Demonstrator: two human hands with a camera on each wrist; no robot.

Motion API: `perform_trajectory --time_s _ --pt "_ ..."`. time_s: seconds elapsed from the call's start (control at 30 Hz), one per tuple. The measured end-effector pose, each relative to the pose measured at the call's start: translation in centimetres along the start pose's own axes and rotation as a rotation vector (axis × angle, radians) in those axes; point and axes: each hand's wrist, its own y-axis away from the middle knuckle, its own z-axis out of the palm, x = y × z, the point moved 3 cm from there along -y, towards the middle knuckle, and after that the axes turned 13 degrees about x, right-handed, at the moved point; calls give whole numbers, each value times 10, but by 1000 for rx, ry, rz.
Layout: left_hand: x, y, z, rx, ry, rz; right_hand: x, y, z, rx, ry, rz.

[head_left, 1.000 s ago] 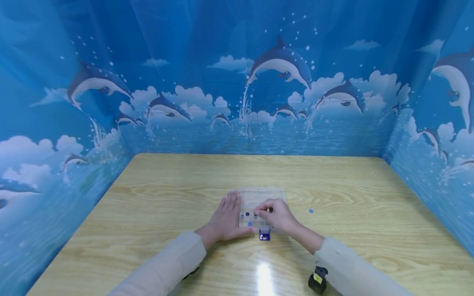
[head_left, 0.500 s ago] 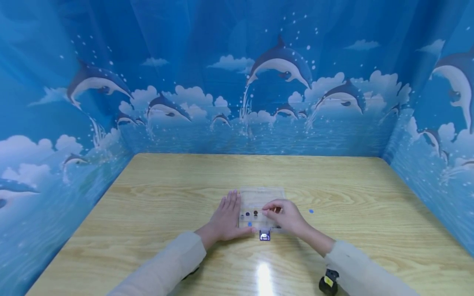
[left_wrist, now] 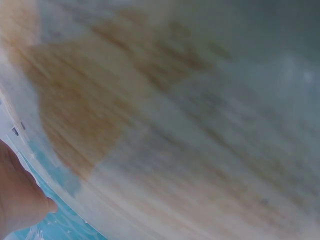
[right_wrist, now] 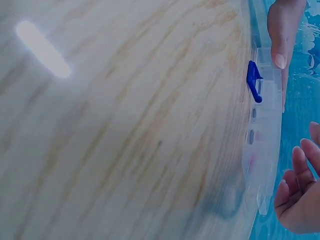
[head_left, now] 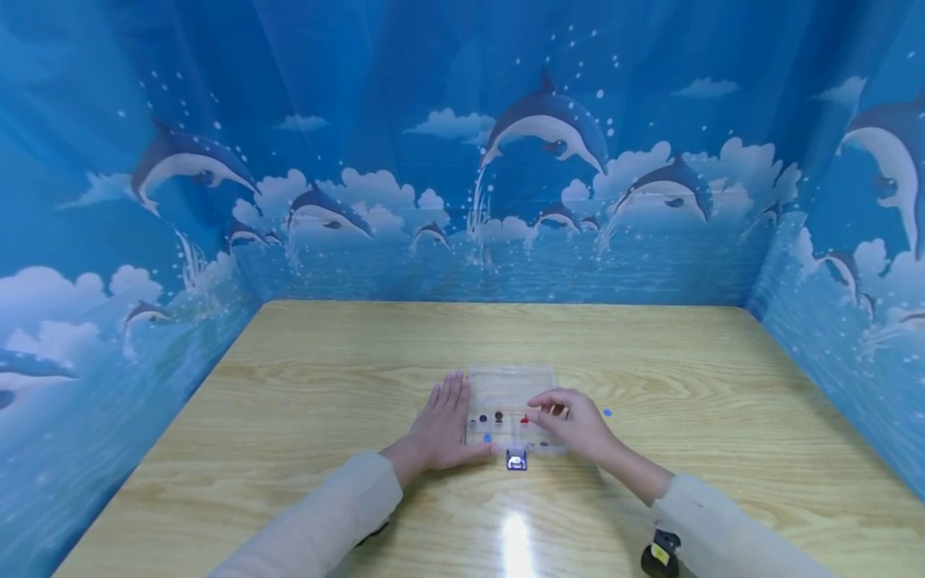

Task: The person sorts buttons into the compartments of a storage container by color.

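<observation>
A clear plastic compartment box point(head_left: 499, 443) lies open on the table, its lid point(head_left: 511, 385) folded back. My left hand point(head_left: 442, 429) rests flat along its left side, fingers straight, thumb at the front edge. Several small dark round pieces point(head_left: 499, 417) sit in the compartments, with a blue piece point(head_left: 487, 437) and a red piece point(head_left: 524, 420). My right hand point(head_left: 574, 421) hovers over the box's right part, its fingers bent. A small gap shows between thumb and index tips, and I see nothing held there. A blue latch point(right_wrist: 254, 82) is at the front.
A small blue round piece point(head_left: 607, 412) lies on the wood-grain table point(head_left: 347, 361), right of the box. A curtain with dolphins point(head_left: 376, 160) surrounds the table at the back and sides. The left wrist view is mostly blurred table surface.
My right hand has shifted right over the box, from the middle compartments toward the right ones. A dark piece and then the red piece came into view. The left hand has stayed put.
</observation>
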Motion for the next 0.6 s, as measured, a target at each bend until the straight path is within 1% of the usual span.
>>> perform_trajectory --time_s 0.13,0.2,0.33,0.47,0.6 --pt "0 0 -1 -15 21 -16 4 1 -3 13 3 -30" --pt "0 0 -1 -21 22 -21 6 1 -5 14 9 -22" --pt "-1 0 1 -18 20 -12 8 2 -9 18 36 7" --pt "-2 0 2 -12 18 -2 11 2 -13 32 68 13" --pt "-1 0 2 -3 25 5 14 4 -20 52 106 -1"
